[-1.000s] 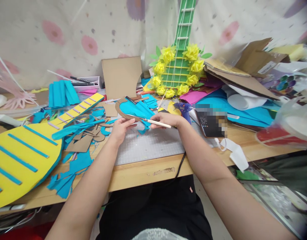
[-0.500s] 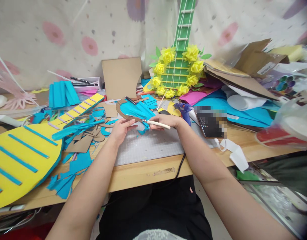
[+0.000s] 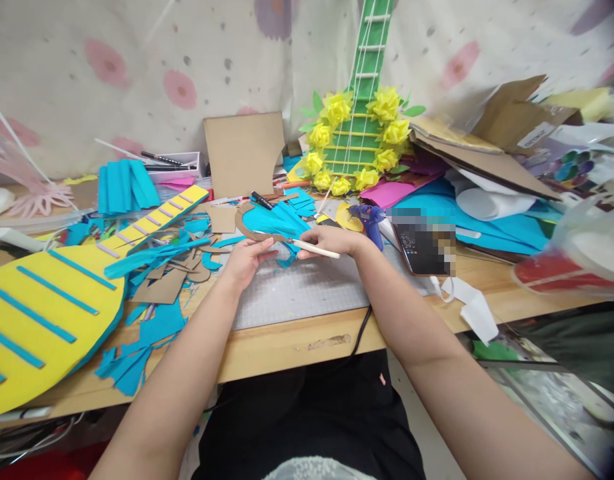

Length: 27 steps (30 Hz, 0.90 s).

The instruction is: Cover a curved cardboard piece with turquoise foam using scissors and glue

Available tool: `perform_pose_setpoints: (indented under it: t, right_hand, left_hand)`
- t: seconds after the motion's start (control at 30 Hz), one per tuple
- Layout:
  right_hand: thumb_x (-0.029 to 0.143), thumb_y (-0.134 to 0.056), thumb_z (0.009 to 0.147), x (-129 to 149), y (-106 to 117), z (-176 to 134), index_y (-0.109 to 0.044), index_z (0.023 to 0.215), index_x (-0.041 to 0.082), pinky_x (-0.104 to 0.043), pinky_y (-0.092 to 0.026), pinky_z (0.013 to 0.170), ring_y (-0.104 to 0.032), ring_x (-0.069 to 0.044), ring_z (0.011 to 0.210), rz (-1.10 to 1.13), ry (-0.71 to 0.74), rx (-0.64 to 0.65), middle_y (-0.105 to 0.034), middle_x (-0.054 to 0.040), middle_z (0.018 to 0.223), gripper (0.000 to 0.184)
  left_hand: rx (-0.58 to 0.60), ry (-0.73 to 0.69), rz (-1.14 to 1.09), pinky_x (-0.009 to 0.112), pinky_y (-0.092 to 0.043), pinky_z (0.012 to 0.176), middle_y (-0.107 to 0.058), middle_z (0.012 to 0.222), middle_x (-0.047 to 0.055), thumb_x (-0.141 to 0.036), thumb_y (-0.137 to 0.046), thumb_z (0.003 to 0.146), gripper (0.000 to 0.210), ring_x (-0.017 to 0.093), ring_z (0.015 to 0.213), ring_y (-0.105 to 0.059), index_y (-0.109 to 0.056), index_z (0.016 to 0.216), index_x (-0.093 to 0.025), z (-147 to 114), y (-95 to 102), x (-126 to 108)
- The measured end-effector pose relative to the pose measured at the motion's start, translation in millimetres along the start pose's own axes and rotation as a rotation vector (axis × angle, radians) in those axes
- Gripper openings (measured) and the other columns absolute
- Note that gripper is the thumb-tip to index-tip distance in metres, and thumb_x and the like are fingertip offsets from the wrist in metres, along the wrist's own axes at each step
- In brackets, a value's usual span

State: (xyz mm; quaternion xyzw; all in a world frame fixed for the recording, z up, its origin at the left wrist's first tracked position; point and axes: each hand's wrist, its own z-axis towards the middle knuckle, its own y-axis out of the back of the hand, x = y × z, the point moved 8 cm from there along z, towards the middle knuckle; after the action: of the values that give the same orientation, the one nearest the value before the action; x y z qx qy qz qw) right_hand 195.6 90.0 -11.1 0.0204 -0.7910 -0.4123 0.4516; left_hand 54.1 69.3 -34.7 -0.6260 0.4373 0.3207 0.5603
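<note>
My left hand [image 3: 247, 261] pinches the near edge of a curved brown cardboard piece [image 3: 245, 224] between thumb and fingers. Blue crepe paper [image 3: 267, 219] lies inside and behind its curve; whether it is attached I cannot tell. My right hand [image 3: 327, 241] is closed on white-handled scissors [image 3: 317, 249], seen nearly edge-on. Their metal end meets the cardboard's edge just right of my left fingertips. Both hands are over a grey cutting mat [image 3: 297, 293]. A black marker [image 3: 261, 200] rests behind the cardboard.
A yellow paper guitar shape [image 3: 41, 320] and blue scraps [image 3: 161, 327] lie on the left. A green guitar shape with yellow flowers [image 3: 359, 140] stands behind. To the right are a blue glue gun [image 3: 371, 223], a phone [image 3: 421, 250] and a bagged cup [image 3: 567, 267].
The right hand and scissors have shifted very slightly, the handle now looking straighter. The cardboard has moved a little to the right in my left hand. Both grips stay the same.
</note>
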Motion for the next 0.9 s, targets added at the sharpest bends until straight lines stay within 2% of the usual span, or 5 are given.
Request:
perform_pose_setpoints:
  t: [0.7, 0.9]
  right_hand:
    - [0.057, -0.060, 0.069, 0.6, -0.4, -4.6, -0.049, 0.065, 0.015, -0.021, -0.022, 0.046, -0.034, -0.005, 0.046, 0.087, -0.002, 0.056, -0.040, 0.0067, 0.049, 0.044]
    - [0.057, -0.060, 0.069, -1.4, 1.0, -4.2, -0.048, 0.063, 0.015, -0.021, -0.022, 0.046, -0.033, -0.004, 0.045, 0.090, -0.022, 0.031, -0.040, 0.0066, 0.049, 0.044]
  left_hand:
    - [0.003, -0.031, 0.052, 0.032, -0.051, 0.071, -0.070, 0.071, 0.005, -0.024, -0.082, 0.047, 0.023, 0.016, 0.069, -0.062, -0.071, 0.064, -0.013, -0.9, -1.6, -3.3]
    - [-0.012, -0.035, 0.048, 0.032, -0.050, 0.072, -0.070, 0.072, 0.005, -0.024, -0.081, 0.048, 0.023, 0.017, 0.070, -0.063, -0.070, 0.065, -0.013, -0.1, 0.3, -1.7]
